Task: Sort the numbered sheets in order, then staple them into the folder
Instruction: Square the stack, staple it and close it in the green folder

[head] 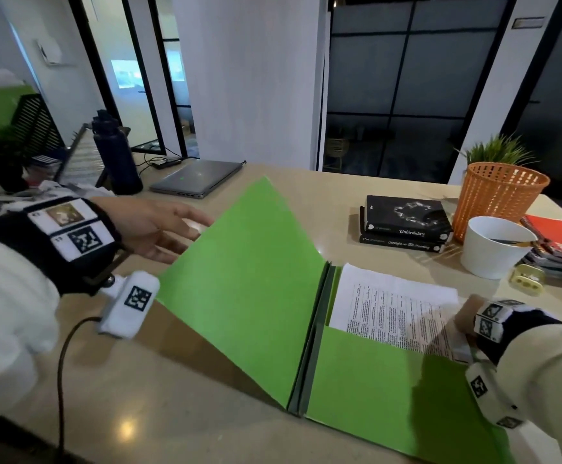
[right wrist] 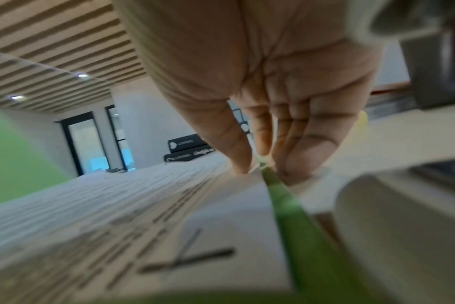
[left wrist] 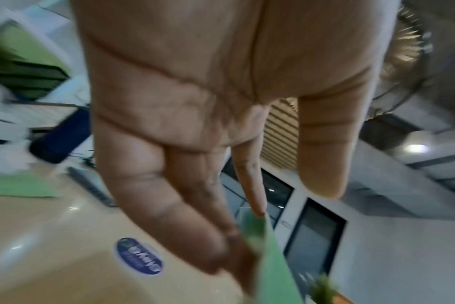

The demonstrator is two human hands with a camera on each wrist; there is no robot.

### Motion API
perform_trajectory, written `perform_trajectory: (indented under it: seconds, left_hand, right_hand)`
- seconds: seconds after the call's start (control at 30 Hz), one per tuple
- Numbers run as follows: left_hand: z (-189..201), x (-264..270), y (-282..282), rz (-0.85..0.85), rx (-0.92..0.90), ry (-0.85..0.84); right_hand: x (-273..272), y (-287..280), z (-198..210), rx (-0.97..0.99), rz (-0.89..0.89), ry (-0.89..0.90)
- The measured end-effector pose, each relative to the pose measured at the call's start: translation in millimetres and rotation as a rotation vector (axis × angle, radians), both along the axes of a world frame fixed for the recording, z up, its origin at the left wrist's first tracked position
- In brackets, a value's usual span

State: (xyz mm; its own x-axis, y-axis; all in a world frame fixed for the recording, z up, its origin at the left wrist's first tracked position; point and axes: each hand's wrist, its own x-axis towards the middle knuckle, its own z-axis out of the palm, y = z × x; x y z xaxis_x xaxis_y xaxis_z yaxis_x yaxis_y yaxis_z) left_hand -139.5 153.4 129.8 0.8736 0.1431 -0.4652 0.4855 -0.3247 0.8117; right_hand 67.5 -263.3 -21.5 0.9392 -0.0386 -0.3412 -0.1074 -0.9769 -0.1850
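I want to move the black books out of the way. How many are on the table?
2. Both sit in one stack beside the orange basket: the top book lies on the bottom book, whose spine shows beneath. Nothing else there reads as a black book.

one folder (head: 252,296), two books (head: 406,217), one cup (head: 489,252)

1. Head view looks forward and down over the counter (head: 179,380) from above.
2. Left wrist view sits close under the left hand (left wrist: 195,102), facing along its fingers.
3. Right wrist view sits low beside the right hand (right wrist: 273,92); all three share the folder (head: 246,289).
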Motion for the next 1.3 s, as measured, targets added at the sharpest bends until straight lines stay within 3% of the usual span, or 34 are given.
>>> perform_trajectory:
  seconds: [0.07,0.17,0.2,0.3,0.4,0.53,0.67,0.73,0.8,0.9,1.1,1.2,1.3]
  left_hand:
    - [18,0,-21,-0.151,-0.044,-0.047]
    - [31,4,-58,-0.249,-0.055,-0.091]
    - [33,6,-74,-0.285,-0.039,-0.080]
    - [26,20,-117,-0.400,0.065,-0.059]
    - [7,34,-156,-0.447,0.090,-0.079]
    - [-34,50,-184,-0.545,0.214,-0.004]
    - [-86,63,-180,-0.509,0.495,0.109]
    - [-108,67,-170,-0.424,0.563,0.154]
    - [-124,69,-163,-0.316,0.510,0.193]
    - [-140,74,-159,-0.139,0.240,0.219]
    - [-151,83,-156,-0.143,0.261,0.237]
    - [-147,81,-149,-0.176,0.345,0.281]
    - [-139,79,-139,-0.208,0.417,0.265]
  right_hand:
    - [-6,6,9,-0.044,-0.008,-0.050]
    - [-21,29,34,0.160,0.156,-0.155]
    - [-27,37,42,0.325,0.202,-0.124]
    - [-63,60,82,0.973,0.094,0.143]
    - [-84,66,119,1.168,0.086,0.188]
    - [-97,41,129,1.029,0.129,0.136]
    - [-92,4,109,0.492,0.286,0.020]
    - [-88,-13,92,0.316,0.301,0.070]
    - [-83,-26,72,0.252,0.244,0.170]
    - [-84,-29,49,0.112,0.236,0.276]
    - [-100,-8,14,-0.363,0.301,0.127]
    - [-103,2,17,-0.293,0.286,0.097]
    - [-92,3,23,-0.050,0.194,0.187]
